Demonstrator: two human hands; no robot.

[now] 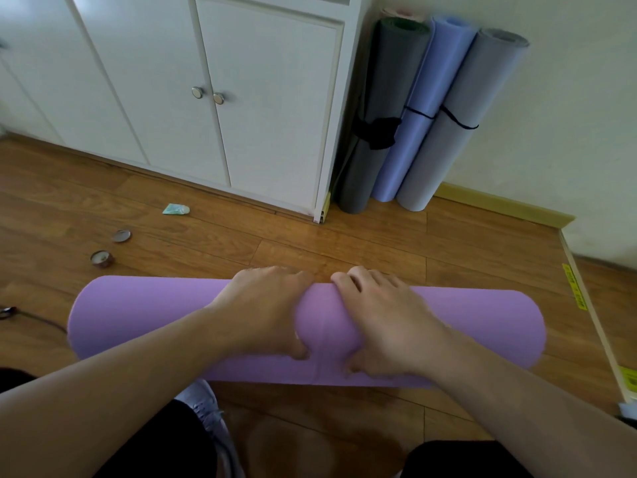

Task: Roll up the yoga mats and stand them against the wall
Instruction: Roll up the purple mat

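A purple yoga mat (pixel 138 315), rolled into a thick roll, lies across the wooden floor in front of me. My left hand (pixel 265 305) grips the roll near its middle, fingers over the far side and thumb on the near side. My right hand (pixel 382 315) grips it the same way just to the right. Three rolled mats stand against the wall at the back right: a dark grey mat (pixel 379 91), a blue mat (pixel 424 98) and a light grey mat (pixel 462 108), each tied with a black band.
A white cabinet (pixel 241 98) with knobbed doors fills the back left. A small tube (pixel 175 209), a tin (pixel 102 259) and its lid (pixel 121 235) lie on the floor at left. A wooden threshold (pixel 593 312) runs along the right. My shoe (pixel 206 405) shows below.
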